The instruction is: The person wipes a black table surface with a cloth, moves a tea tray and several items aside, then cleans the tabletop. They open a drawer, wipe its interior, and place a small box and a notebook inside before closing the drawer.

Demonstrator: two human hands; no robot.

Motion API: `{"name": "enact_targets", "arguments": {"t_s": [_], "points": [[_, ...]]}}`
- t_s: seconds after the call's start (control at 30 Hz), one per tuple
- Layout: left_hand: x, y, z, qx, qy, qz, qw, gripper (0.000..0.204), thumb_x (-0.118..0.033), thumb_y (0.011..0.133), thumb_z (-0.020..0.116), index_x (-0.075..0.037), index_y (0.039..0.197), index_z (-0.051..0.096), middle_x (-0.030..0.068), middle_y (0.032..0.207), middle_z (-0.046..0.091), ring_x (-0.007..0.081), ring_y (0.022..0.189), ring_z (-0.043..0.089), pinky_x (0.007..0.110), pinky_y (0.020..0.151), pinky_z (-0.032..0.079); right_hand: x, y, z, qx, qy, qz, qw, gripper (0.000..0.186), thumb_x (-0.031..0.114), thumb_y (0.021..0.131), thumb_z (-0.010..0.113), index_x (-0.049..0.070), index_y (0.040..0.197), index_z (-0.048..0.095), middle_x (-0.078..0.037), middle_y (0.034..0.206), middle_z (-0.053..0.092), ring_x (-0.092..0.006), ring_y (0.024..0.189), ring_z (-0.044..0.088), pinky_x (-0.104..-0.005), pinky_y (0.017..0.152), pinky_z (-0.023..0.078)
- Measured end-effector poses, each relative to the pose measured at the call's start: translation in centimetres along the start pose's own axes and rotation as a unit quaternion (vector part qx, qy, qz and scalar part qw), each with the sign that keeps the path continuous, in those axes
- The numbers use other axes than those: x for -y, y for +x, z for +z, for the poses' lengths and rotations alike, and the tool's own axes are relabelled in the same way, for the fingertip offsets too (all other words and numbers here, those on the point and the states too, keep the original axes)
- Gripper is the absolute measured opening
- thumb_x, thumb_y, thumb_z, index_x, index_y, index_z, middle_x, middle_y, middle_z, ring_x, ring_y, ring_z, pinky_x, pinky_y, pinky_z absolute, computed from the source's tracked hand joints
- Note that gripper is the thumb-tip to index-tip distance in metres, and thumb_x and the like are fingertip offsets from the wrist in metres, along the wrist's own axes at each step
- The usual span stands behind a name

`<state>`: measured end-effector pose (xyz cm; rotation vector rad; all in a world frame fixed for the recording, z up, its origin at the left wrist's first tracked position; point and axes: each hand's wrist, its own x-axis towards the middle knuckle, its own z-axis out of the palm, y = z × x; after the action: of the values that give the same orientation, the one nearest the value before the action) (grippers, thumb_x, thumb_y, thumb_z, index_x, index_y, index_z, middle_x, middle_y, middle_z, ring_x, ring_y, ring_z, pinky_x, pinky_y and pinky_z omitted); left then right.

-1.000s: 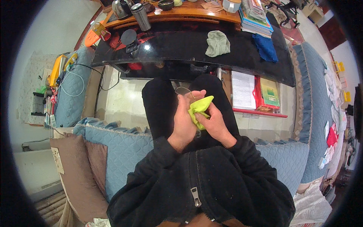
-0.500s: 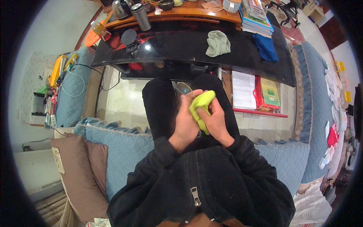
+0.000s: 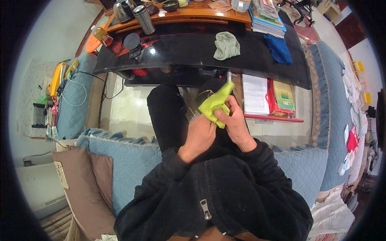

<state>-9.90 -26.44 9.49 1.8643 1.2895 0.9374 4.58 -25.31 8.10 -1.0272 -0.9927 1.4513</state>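
Note:
A yellow-green cloth (image 3: 216,105) is bunched up over my lap, one corner pointing up and away from me. My right hand (image 3: 238,127) grips it, thumb pressed on top and fingers behind. Against the cloth's lower left side, my left hand (image 3: 200,132) is closed with its back toward me. Thin-rimmed eyeglasses (image 3: 200,95) show only as a fine gold-coloured wire by the cloth; cloth and left hand hide most of them. The left fingertips are out of sight.
Ahead stands a black table (image 3: 177,48) bearing a grey-green cloth (image 3: 226,45), a blue cloth (image 3: 278,49) and a round black stand (image 3: 132,41). A steel tumbler (image 3: 144,20) is on the wooden tray behind. An open drawer (image 3: 277,117) holds papers. Blue quilted seating surrounds me.
My left hand has turned over, its back now facing me, and sits lower. The cloth has been shifted and spread, a corner now sticking up. The lens seen before is now covered.

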Motion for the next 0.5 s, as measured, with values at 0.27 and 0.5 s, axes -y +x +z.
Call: {"name": "enact_targets", "arguments": {"t_s": [0.27,0.5], "points": [[-0.8,0.2,-0.9,0.175,0.016,0.035,0.984,0.017,-0.012,0.094,0.049,-0.001,0.103,0.058,0.0263,0.086,0.064,0.0461,0.085,0.061,0.056,0.073,0.046,0.7,0.0,-1.2,-0.076,0.074,0.152,0.983,0.038,0.038,0.098,0.064,0.001,0.106,0.063,-0.001,0.088,0.066,-0.0071,0.077,0.061,-0.0219,0.072,0.049],[-0.5,0.3,-0.9,0.113,-0.005,0.003,0.994,0.015,-0.012,0.093,0.051,-0.001,0.097,0.059,0.0247,0.084,0.065,0.0469,0.082,0.061,0.055,0.07,0.046,0.3,-0.9,0.1,-0.03,0.091,0.065,0.993,0.031,0.027,0.1,0.061,0.001,0.116,0.064,0.0,0.101,0.065,-0.006,0.086,0.058,-0.0233,0.073,0.047]]}}
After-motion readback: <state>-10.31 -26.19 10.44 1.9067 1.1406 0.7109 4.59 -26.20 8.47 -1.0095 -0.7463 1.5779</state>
